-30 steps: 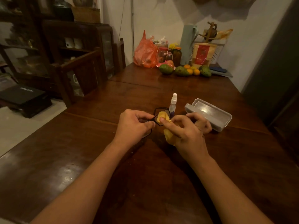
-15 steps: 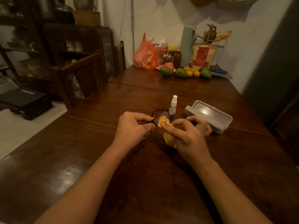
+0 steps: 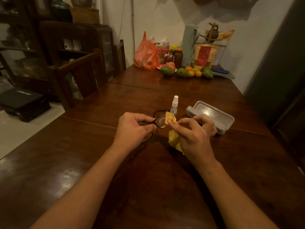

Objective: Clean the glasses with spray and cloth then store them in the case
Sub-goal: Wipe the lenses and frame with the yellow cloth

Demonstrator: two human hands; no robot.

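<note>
Black-framed glasses (image 3: 160, 120) are held above the brown wooden table (image 3: 165, 179) by my left hand (image 3: 134, 128), which grips the frame near one lens. My right hand (image 3: 193, 134) pinches a yellow cloth (image 3: 170, 119) against the right edge of that lens; the rest of the cloth hangs below the hand. A small clear spray bottle (image 3: 174, 105) with a white cap stands upright just behind the glasses. A grey glasses case (image 3: 212, 113) lies open to the right, partly behind my right hand.
At the table's far end stand an orange plastic bag (image 3: 146, 54), jars, green and orange fruit (image 3: 183, 72), a pale flask (image 3: 189, 44) and a paper pouch (image 3: 203, 55). Wooden chairs (image 3: 79, 75) and a dark cabinet are on the left. A dark wall runs along the right.
The yellow cloth has slid from the middle of the lens toward its right edge, uncovering most of the lens. My left hand keeps the same grip on the frame.
</note>
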